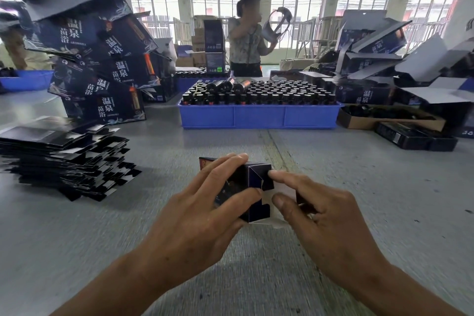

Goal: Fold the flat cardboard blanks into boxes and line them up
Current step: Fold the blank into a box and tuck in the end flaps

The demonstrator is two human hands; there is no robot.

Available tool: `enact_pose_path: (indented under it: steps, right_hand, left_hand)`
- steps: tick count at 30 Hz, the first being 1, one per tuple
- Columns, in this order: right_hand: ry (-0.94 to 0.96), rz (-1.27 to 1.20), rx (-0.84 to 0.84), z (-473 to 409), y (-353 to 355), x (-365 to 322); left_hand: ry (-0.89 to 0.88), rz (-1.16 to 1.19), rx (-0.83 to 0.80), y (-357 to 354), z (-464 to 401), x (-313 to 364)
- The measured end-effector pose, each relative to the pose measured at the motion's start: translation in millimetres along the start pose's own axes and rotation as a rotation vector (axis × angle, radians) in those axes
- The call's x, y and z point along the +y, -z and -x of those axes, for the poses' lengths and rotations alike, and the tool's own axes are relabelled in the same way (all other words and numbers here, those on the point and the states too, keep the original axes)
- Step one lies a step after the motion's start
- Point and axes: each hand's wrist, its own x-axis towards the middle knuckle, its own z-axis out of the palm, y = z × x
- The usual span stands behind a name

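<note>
A small dark blue cardboard box stands half-folded on the grey table in front of me. My left hand wraps around its left side, thumb on the end face. My right hand presses the end flaps with its thumb and forefinger; a white inner flap shows beneath them. A stack of flat dark blanks lies at the left. Folded boxes with white characters are piled high at the back left.
A blue tray full of dark bottles sits across the middle of the table. Open boxes and loose flaps crowd the right side, beside a brown carton and black trays. A person stands beyond the tray.
</note>
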Motion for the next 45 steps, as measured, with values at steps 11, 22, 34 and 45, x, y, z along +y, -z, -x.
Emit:
enact_pose_path:
  steps: [11,22,34,45]
  right_hand:
    - [0.005,0.005,-0.082,-2,3,-1]
    - [-0.032,-0.012,-0.148,-1,2,1]
    - [-0.072,-0.063,-0.003,1,-2,-2]
    - [-0.144,-0.277,-0.085,-1,0,1]
  left_hand:
    - [0.030,-0.053,-0.007,3,-2,2]
    - [0.021,-0.006,-0.024,3,0,-3]
    - [-0.024,-0.084,-0.054,7,-5,6]
    - [0.040,-0.077,-0.035,6,-2,3]
